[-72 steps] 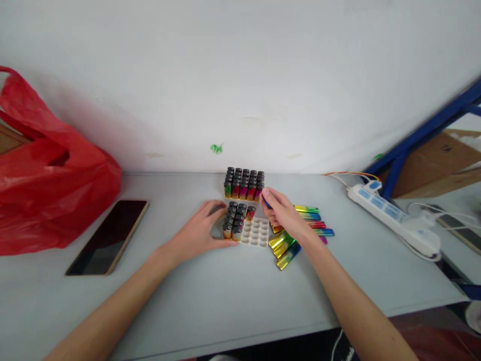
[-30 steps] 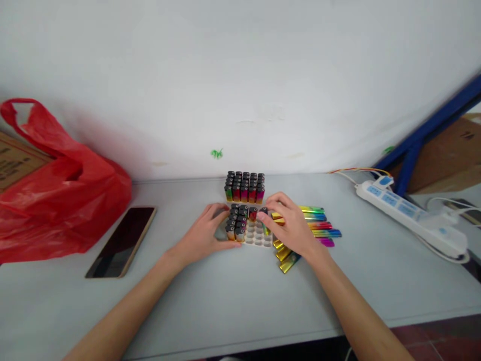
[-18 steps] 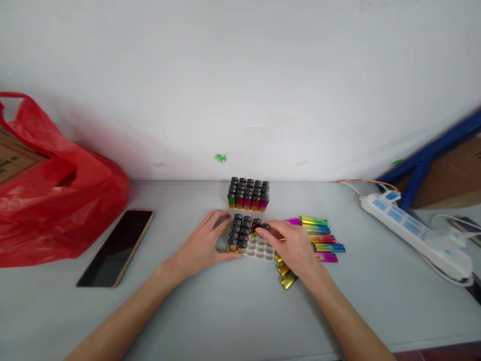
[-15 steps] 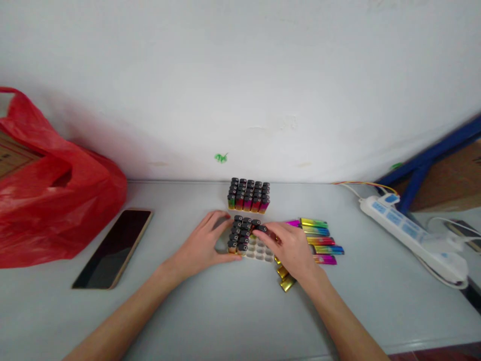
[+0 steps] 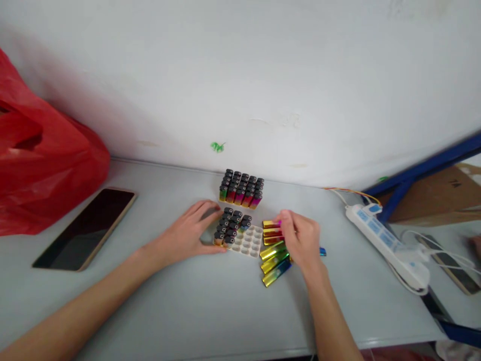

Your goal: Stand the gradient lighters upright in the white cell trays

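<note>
A white tray (image 5: 246,240) with round-cornered pockets holds upright lighters (image 5: 228,225) with black tops in its left columns; the pockets on the right are bare. My left hand (image 5: 188,233) grips the tray's left side, fingers behind and thumb along the front corner. To the right of the tray, shiny lighters (image 5: 274,260) in gold, green, red and blue lie fanned out on their sides. My right hand (image 5: 304,240) is over this pile, fingers curled and closed at the top lighter (image 5: 270,224); the palm hides the lighters' far ends.
Behind the tray stands a full block of upright lighters (image 5: 241,190). A phone (image 5: 84,228) lies on the left beside a red plastic bag (image 5: 48,160). On the right are a white power strip (image 5: 387,245) with cables, a blue metal frame (image 5: 421,175) and a cardboard box (image 5: 432,198).
My right hand has left the lighter it held over the tray, which now stands in the third column, and moved right to the loose lighters. My left hand stays at the tray. The view has shifted.
</note>
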The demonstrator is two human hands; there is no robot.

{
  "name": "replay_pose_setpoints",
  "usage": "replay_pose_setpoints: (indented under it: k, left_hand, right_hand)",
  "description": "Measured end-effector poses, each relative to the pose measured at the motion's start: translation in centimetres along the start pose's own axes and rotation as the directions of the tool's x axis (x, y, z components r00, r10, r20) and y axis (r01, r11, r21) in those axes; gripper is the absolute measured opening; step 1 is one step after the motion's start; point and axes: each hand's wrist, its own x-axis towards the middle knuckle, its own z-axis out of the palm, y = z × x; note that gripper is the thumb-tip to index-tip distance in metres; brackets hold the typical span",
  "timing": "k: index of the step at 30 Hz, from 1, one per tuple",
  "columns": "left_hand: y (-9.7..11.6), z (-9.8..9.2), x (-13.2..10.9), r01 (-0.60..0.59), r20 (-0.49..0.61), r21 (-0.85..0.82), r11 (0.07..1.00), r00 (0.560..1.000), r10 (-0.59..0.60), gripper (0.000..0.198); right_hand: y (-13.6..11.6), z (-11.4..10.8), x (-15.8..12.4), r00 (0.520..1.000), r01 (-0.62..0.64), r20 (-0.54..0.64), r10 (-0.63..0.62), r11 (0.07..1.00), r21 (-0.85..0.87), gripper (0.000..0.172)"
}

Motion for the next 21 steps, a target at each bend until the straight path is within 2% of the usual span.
replay_pose_setpoints:
  k: [2, 5, 13, 15, 18, 21]
  left_hand:
    - [0.0, 0.0, 0.1, -0.013, -0.005, 0.000, 1.000, 1.000, 0.013, 0.077]
    - [-0.1, 0.1, 0.1, -0.010, -0.014, 0.006, 1.000, 1.000, 0.011, 0.079]
    - [-0.3, -0.3, 0.2, -0.033, 0.006, 0.025, 0.999, 0.999, 0.033, 0.074]
    - [-0.3, -0.4, 0.4, -0.033, 0.014, 0.025, 0.999, 0.999, 0.033, 0.071]
    - [-0.5, -0.5, 0.5, -0.014, 0.021, 0.019, 1.000, 1.000, 0.014, 0.069]
    - [-0.6, -0.4, 0.5, -0.008, 0.017, 0.015, 1.000, 1.000, 0.007, 0.069]
  right_hand:
    - [0.8, -1.3, 0.3, 0.991, -0.053, -0.127, 0.048, 0.998, -0.039, 0.061]
    - [1.6, -2.8, 0.6, 0.962, -0.125, -0.254, 0.097, 0.988, -0.096, 0.052]
    - [1.6, -4.0, 0.6, 0.915, -0.120, -0.397, 0.079, 0.990, -0.080, 0.044]
    - [1.9, -4.3, 0.7, 0.918, -0.118, -0.382, 0.103, 0.993, -0.016, 0.047]
    - [3.0, -5.3, 0.4, 0.949, -0.100, -0.288, 0.130, 0.988, 0.118, 0.050]
    - [4.8, -6.9, -1.0, 0.972, -0.108, -0.198, 0.126, 0.989, 0.101, 0.038]
